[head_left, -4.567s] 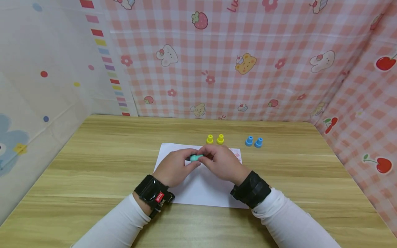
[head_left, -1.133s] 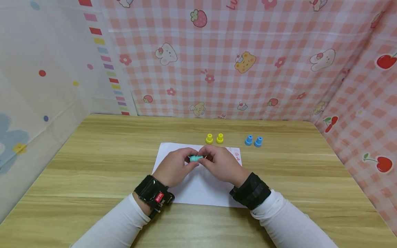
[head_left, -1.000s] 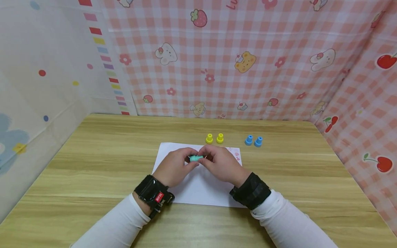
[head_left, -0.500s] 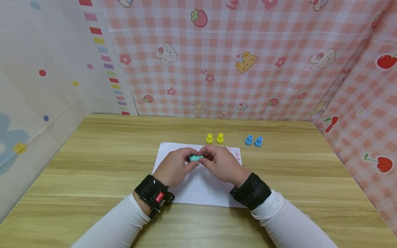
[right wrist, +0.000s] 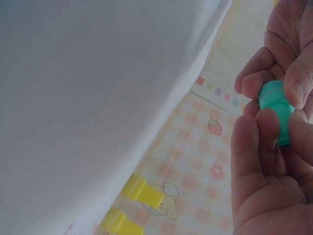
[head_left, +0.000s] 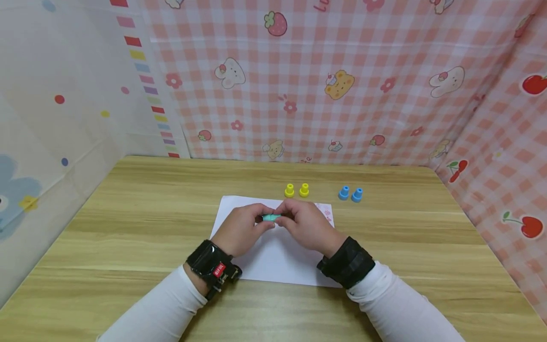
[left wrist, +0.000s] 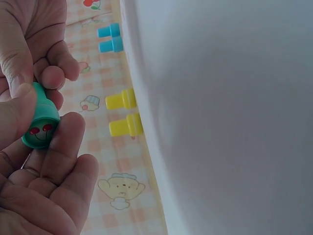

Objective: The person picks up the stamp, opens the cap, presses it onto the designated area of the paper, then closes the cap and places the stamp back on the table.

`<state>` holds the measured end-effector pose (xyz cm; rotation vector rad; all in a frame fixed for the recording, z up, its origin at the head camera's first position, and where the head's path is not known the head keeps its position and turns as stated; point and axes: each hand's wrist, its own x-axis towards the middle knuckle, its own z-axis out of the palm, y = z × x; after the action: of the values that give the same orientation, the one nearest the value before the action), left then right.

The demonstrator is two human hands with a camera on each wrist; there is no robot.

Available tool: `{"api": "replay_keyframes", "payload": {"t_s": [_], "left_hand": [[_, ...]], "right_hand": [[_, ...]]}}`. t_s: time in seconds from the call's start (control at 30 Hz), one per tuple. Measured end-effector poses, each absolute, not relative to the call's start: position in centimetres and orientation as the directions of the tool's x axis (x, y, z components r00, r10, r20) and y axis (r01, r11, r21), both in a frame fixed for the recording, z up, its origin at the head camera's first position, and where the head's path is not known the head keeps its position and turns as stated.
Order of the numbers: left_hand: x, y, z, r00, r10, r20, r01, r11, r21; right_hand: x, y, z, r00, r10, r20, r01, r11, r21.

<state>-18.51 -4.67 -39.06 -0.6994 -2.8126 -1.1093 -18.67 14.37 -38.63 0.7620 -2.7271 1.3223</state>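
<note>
A small green toy stamp (head_left: pixel 271 217) lies sideways between both hands, over a white sheet of paper (head_left: pixel 282 261). My left hand (head_left: pixel 240 231) pinches its wide end by thumb and fingers. The narrow handle end is pinched by my right hand (head_left: pixel 306 227). In the left wrist view, two red cherries show on the round end of the stamp (left wrist: pixel 41 128). Fingers cover part of its sides. Near the paper's top right corner are pink prints (head_left: pixel 325 213), partly hidden by the right hand.
Two yellow stamps (head_left: pixel 289 190) stand upright on the wooden table (head_left: pixel 141 213) just behind the paper. To their right stand two blue stamps (head_left: pixel 356 194). Patterned cloth (head_left: pixel 307 109) hangs behind the table and at both sides.
Both hands keep pinching the green stamp in nearly the same place above the paper. The head view has shifted very slightly.
</note>
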Motion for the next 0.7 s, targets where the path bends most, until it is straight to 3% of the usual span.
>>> {"api": "replay_keyframes", "payload": {"t_s": [0.7], "left_hand": [[-18.58, -5.13, -39.03, -0.893, 0.385, 0.231, 0.412, 0.496, 0.764]], "right_hand": [[-18.55, 14.71, -38.03, -0.859, -0.471, 0.199, -0.423, 0.436, -0.794]]}}
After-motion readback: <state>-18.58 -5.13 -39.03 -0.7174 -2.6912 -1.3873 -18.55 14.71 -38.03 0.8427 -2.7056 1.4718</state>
